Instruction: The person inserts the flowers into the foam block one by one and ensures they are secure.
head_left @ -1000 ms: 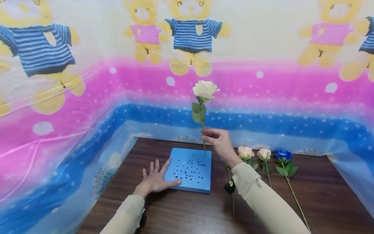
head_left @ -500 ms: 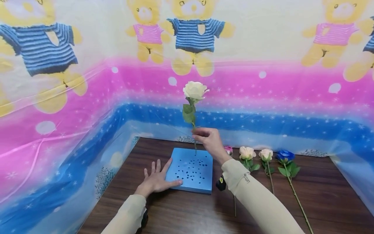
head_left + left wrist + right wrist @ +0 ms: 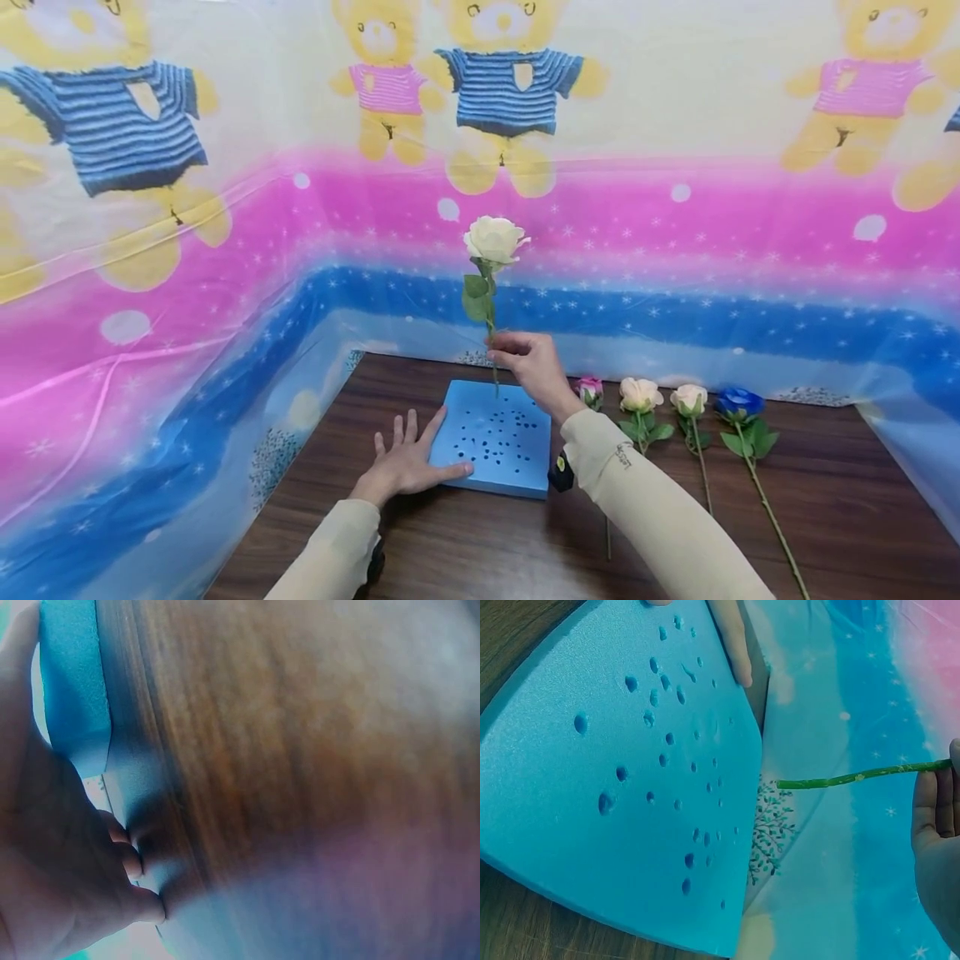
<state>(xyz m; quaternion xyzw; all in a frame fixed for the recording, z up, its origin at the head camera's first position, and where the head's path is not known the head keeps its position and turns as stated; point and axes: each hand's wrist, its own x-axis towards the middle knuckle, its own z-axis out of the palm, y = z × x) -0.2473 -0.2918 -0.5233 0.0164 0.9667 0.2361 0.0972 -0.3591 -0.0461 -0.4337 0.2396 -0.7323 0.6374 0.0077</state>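
Note:
My right hand (image 3: 536, 367) pinches the stem of a white rose (image 3: 495, 240), held upright over the back part of a blue foam block (image 3: 491, 475). In the right wrist view the green stem's (image 3: 855, 778) cut end is free and stands apart from the block's surface. Many small holes dot the top of the block, which lies flat on the table. My left hand (image 3: 408, 462) rests at the block's left side with fingers spread, thumb on its front edge. The left wrist view shows that hand (image 3: 60, 847) beside the block's side face (image 3: 75, 682).
To the right on the dark wooden table (image 3: 465, 550) lie a pink rose (image 3: 590, 390), two cream roses, one (image 3: 640, 394) beside the other (image 3: 689, 401), and a blue rose (image 3: 739, 403). A bear-printed cloth (image 3: 615, 208) hangs behind and at the left.
My right hand has carried the white rose leftward over the block and then slightly down. My left hand stays at the block's side. The pink rose has come into view.

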